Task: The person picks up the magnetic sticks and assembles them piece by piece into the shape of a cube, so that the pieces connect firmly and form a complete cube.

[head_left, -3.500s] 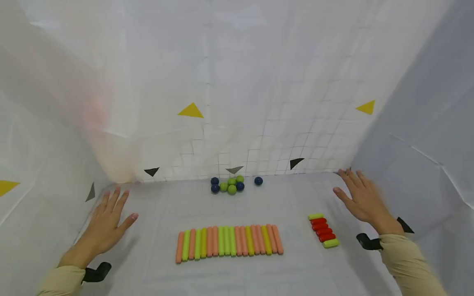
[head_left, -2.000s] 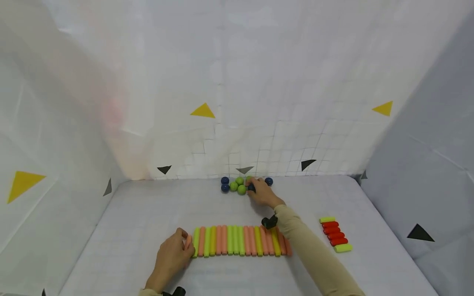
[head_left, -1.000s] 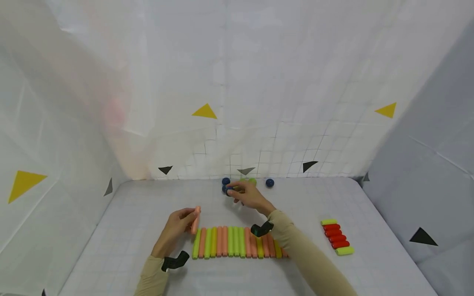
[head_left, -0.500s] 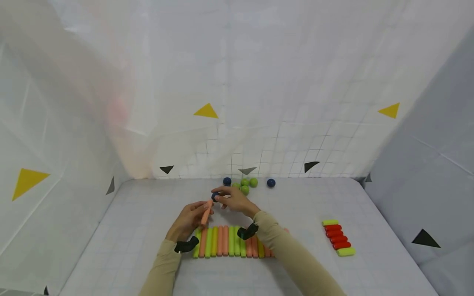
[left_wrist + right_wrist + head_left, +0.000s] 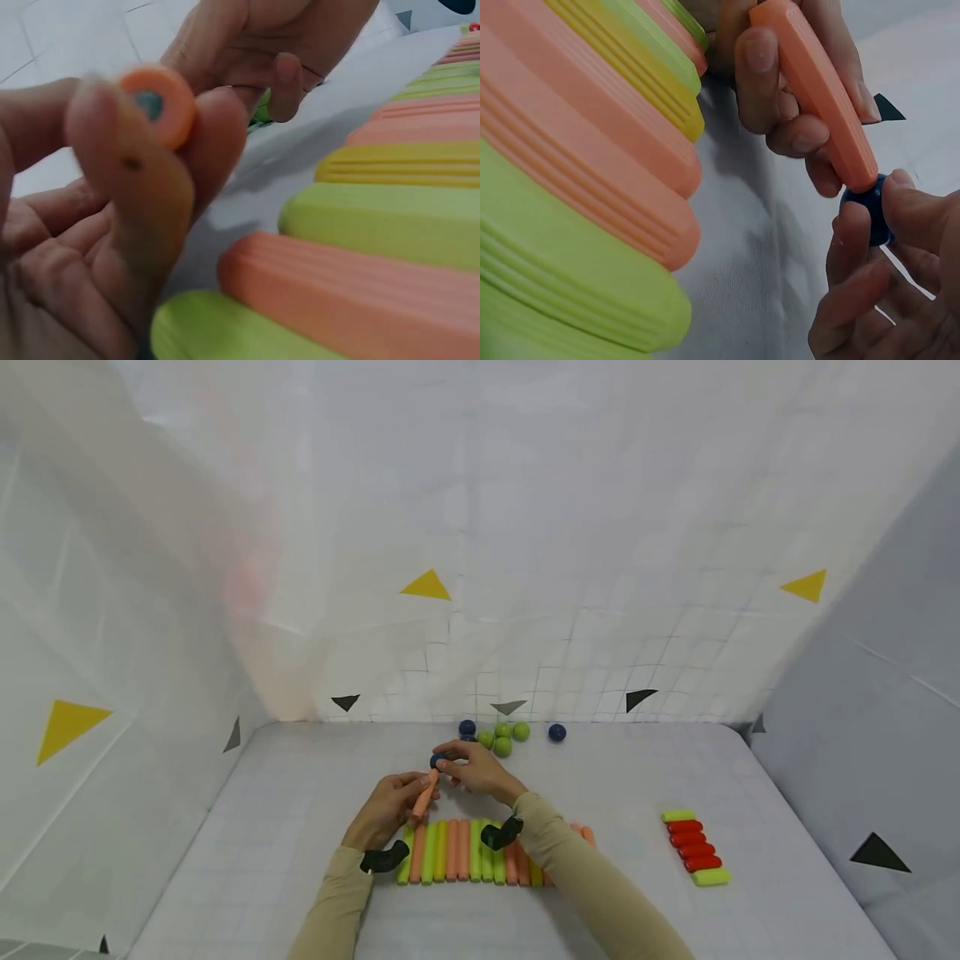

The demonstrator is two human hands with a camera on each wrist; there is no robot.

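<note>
My left hand (image 5: 384,810) pinches a salmon-orange ribbed rod (image 5: 424,797) between thumb and fingers, raised and tilted above the left end of a row of rods (image 5: 452,852). My right hand (image 5: 480,771) pinches a dark blue ball (image 5: 437,762) at the rod's far end. In the right wrist view, the ball (image 5: 871,206) meets the tip of the orange rod (image 5: 829,101); whether they are joined, I cannot tell. The left wrist view looks at the rod's near end (image 5: 172,101), which has a small dark round centre. My right forearm hides part of the row.
Several green balls (image 5: 503,746) lie at the back by the wall, with two blue balls (image 5: 467,727) left of them and another blue ball (image 5: 557,732) to the right. A short column of red (image 5: 693,839) and yellow-green pieces lies at the right.
My left hand has lifted the orange rod from the row's left end. My right hand has picked a blue ball from the back group and brought it left to the rod's tip.
</note>
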